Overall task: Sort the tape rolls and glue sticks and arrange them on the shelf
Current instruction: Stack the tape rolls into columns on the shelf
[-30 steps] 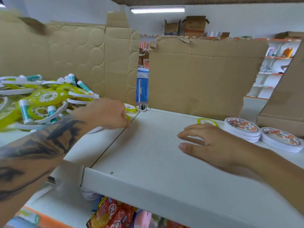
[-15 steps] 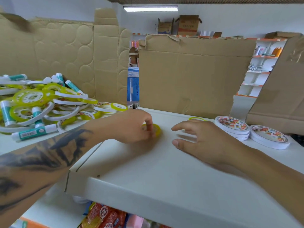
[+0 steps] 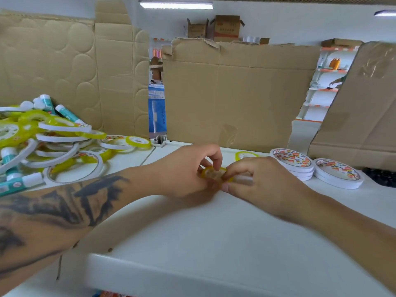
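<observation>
A small yellow tape roll (image 3: 212, 173) is pinched between my left hand (image 3: 184, 170) and my right hand (image 3: 255, 183), just above the middle of the white shelf (image 3: 192, 232). Both hands' fingertips touch it. Behind my right hand another yellow tape roll (image 3: 246, 155) lies flat. Two stacks of white double-sided tape rolls (image 3: 292, 163) (image 3: 338, 173) stand at the right. On the left lies a mixed pile of yellow and white tape rolls (image 3: 62, 144) with teal-and-white glue sticks (image 3: 68, 113) among them.
Brown cardboard sheets (image 3: 235, 99) stand along the back of the shelf and at both sides. A gap between them shows a blue box (image 3: 157, 110). The shelf's front edge (image 3: 192, 273) runs below my forearms. More store shelves (image 3: 323, 82) are far right.
My left hand carried the yellow tape roll rightward from the pile to the middle of the shelf. My right hand lifted off the surface and took hold of the roll too.
</observation>
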The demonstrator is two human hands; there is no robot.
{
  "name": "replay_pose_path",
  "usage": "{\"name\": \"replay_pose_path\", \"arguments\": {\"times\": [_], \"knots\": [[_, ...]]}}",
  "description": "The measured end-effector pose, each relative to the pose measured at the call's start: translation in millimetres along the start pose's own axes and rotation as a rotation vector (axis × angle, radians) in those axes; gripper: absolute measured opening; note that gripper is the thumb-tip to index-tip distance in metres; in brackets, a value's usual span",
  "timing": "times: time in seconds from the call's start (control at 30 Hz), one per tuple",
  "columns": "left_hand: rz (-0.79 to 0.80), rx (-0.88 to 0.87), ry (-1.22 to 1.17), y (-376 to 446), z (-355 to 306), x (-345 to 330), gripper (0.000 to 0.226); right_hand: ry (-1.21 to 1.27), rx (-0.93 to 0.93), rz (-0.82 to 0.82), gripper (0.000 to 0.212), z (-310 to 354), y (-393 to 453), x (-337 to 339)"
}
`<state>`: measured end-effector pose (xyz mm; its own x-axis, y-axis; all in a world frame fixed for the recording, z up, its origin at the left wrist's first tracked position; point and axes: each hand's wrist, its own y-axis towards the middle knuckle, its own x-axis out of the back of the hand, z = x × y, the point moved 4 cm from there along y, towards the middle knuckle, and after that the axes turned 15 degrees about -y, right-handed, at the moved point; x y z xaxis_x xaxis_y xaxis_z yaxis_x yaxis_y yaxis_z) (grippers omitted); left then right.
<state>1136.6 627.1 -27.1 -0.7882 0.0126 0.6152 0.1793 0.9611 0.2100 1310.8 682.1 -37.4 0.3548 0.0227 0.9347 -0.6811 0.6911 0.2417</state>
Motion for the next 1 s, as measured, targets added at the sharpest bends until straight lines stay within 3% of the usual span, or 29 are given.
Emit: {"name": "replay_pose_path", "arguments": {"times": [0.13,0.3,0.47,0.67,0.9,1.0], "knots": [[0.061,0.105,0.243,-4,8,4,0.041,-0.068,-0.001,-0.008,0.013,8,2,0],[0.216,0.192,0.592,-22,23,29,0.065,-0.469,-0.06,0.165,0.04,12,11,0],[0.278,0.28,0.42,-45,39,37,0.077,-0.521,-0.2,0.242,0.057,-5,26,-6],[0.304,0.252,0.457,-43,40,38,0.075,-0.536,-0.287,0.273,0.081,-12,27,-10],[0.304,0.223,0.456,-41,40,38,0.076,-0.567,-0.322,0.254,0.091,-15,28,-13],[0.285,0.215,0.444,-41,38,42,0.071,-0.613,-0.272,0.188,0.086,-6,27,-9]]}}
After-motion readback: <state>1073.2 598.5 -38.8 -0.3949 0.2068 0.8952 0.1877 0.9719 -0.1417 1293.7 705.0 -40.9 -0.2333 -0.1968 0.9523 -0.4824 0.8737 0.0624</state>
